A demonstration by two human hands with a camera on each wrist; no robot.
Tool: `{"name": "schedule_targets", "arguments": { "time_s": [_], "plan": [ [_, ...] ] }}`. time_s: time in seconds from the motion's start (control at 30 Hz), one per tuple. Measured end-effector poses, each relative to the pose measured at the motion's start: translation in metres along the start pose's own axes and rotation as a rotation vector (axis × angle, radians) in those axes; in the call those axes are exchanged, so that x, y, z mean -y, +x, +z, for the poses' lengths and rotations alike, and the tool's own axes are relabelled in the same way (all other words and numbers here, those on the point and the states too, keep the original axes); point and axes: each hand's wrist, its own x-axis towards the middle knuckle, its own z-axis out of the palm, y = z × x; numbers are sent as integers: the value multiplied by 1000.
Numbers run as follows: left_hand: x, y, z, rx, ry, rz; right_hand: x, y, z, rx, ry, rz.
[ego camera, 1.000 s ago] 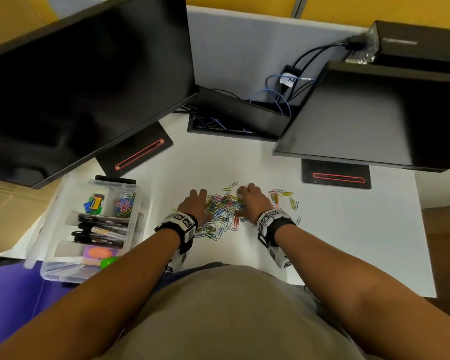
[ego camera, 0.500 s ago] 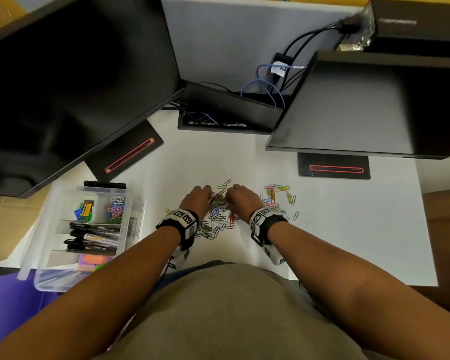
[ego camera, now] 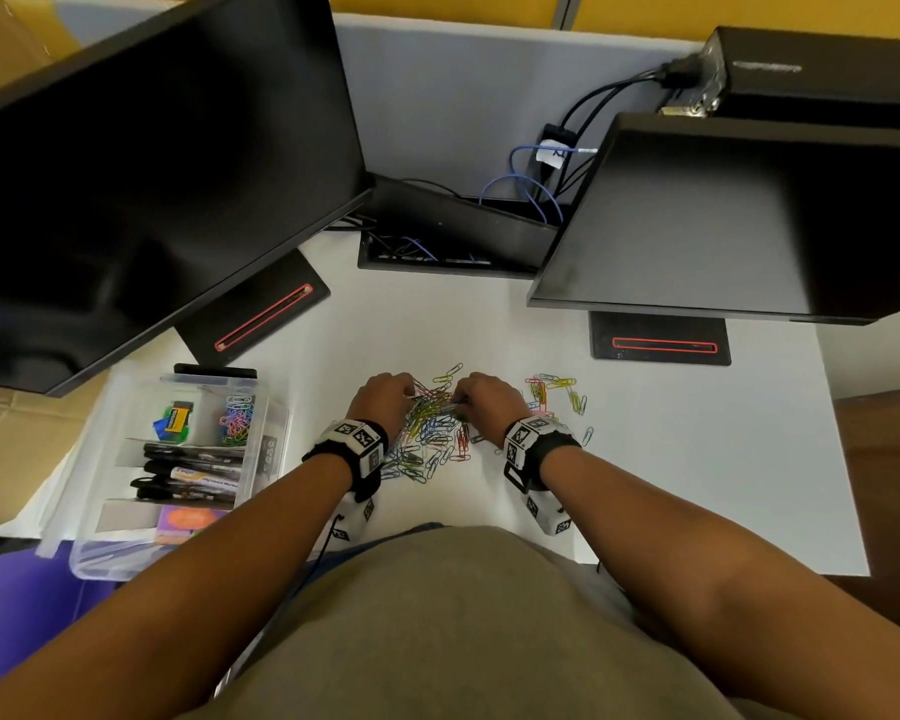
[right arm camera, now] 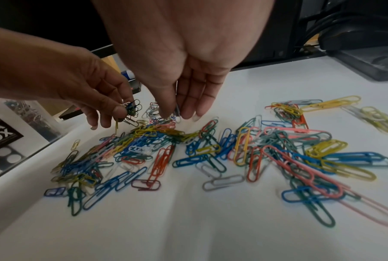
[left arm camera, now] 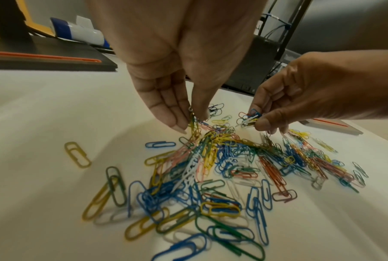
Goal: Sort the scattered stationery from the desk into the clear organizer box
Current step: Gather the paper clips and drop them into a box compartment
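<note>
Several coloured paper clips lie in a loose pile on the white desk in front of me. My left hand hovers over the pile's far left side. In the left wrist view its thumb and fingers pinch a dangling bunch of yellow and mixed clips. My right hand is close beside it, and its fingertips pinch a few clips just above the pile. The clear organizer box stands at the desk's left edge, holding black markers, clips and small coloured items.
Two black monitors overhang the back of the desk on flat bases. A black cable tray sits between them. A smaller scatter of clips lies right of my right hand. The desk's right edge is near.
Both hands, spread flat on the pile a second ago, have drawn together at its far side and pinched up clips. The head view has shifted slightly.
</note>
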Motion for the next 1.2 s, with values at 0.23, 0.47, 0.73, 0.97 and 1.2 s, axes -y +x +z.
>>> {"name": "schedule_targets", "arguments": {
  "time_s": [0.23, 0.47, 0.73, 0.97, 1.2],
  "plan": [
    [6, -11, -14, -81, -122, -27, 11, -9, -6, -96, 43, -31],
    [11, -23, -32, -163, -248, -68, 35, -7, -19, -143, 144, -40],
    [38, -42, -67, -298, -285, -112, 84, 4, -30, -230, 251, -137],
    [76, -69, -99, -426, -326, -153, 145, 14, -26, -240, 312, -258],
    [121, -99, -117, -576, -367, -305, 200, 21, -10, -186, 357, -311]
  ]
}}
